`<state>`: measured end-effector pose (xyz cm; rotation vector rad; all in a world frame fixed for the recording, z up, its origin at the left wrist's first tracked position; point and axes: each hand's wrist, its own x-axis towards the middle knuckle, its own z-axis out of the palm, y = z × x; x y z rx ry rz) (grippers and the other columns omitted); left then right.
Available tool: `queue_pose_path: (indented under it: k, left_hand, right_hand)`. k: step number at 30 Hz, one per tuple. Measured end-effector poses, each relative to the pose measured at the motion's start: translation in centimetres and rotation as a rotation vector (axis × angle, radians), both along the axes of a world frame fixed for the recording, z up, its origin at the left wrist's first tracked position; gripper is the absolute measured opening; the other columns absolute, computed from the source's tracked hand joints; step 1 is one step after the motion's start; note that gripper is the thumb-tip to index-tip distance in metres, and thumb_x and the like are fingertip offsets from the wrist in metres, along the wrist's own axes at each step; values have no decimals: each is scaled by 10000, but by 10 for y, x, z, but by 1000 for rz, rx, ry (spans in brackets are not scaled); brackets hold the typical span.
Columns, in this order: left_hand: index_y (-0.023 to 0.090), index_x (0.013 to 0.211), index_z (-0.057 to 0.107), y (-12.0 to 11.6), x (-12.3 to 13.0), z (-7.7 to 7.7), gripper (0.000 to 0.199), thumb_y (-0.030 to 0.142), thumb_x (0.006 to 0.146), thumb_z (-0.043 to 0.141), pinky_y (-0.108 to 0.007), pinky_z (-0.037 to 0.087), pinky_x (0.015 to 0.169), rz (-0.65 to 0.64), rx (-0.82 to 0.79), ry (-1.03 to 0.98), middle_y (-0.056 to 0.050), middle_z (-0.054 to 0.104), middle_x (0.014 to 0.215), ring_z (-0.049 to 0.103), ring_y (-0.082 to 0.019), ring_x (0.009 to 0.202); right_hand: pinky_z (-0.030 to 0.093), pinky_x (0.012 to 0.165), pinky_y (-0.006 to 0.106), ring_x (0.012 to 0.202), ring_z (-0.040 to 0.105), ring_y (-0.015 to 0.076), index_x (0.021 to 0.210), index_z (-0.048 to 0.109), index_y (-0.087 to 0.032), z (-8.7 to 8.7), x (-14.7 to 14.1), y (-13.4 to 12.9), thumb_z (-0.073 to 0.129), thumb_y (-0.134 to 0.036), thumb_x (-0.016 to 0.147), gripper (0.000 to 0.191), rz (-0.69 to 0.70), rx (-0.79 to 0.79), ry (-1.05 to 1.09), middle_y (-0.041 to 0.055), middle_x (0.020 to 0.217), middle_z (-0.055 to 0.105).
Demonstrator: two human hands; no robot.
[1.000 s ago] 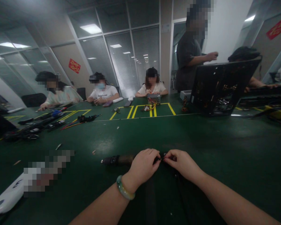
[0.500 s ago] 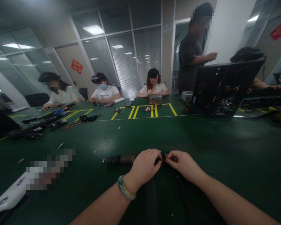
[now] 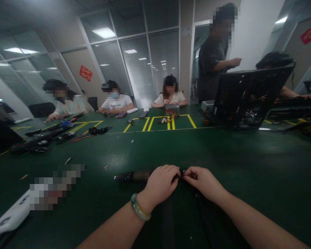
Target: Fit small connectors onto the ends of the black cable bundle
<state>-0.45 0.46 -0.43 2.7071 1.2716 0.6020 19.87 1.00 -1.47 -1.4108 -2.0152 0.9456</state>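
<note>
A dark, drill-like tool (image 3: 138, 176) lies on the green table, its metal tip pointing left. My left hand (image 3: 162, 181), with a jade-coloured bangle (image 3: 140, 207) on the wrist, is wrapped over the tool's right part. Close beside it, my right hand (image 3: 200, 178) is closed in a pinch at the tool's right end, near small dark parts. What its fingertips hold is too small to make out. A dark cable or strip (image 3: 200, 207) runs down toward the near edge, below my right hand.
A white power strip-like object (image 3: 11, 216) lies at the near left. Black cables and parts (image 3: 41, 138) lie at the left. A black computer case (image 3: 248, 98) stands at the back right. Several people sit or stand beyond the table, one with a grey box (image 3: 172, 109).
My left fingertips have shifted very slightly right, toward my right hand. The view has moved a little. Otherwise both hands keep their places on the tool.
</note>
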Motion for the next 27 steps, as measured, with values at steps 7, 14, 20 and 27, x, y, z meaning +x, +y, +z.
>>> queue_pose_path:
  k: [7,14,20,27]
  left_hand:
    - [228,1031,546,0,0,-3,224,179,826,623,-366,452,901,29,-12,-25,-10,618,1092,577,-205,1013]
    - [217,968,542,1,1,-2,157,152,834,593,-361,449,878,30,-20,-5,-13,621,1052,579,-207,992]
    - [219,967,546,-1,0,2,184,111,822,580,-346,438,887,13,-14,31,1,622,1053,572,-194,995]
    - [220,948,565,1,0,0,116,184,851,617,-341,442,876,5,-20,-3,7,630,1014,577,-190,975]
  right_hand:
    - [445,653,254,738,633,169,875,697,-224,-4,1,1,586,-311,869,141,3,1,9,-3,839,713]
    - [449,655,258,760,640,174,888,701,-230,-1,2,-1,585,-321,872,148,8,-12,1,0,858,714]
    - [446,659,247,765,642,168,873,705,-236,-1,2,-1,590,-311,869,137,10,2,9,-9,858,718]
    - [425,639,245,742,639,168,861,704,-231,-3,1,2,599,-318,860,137,19,16,5,-13,822,719]
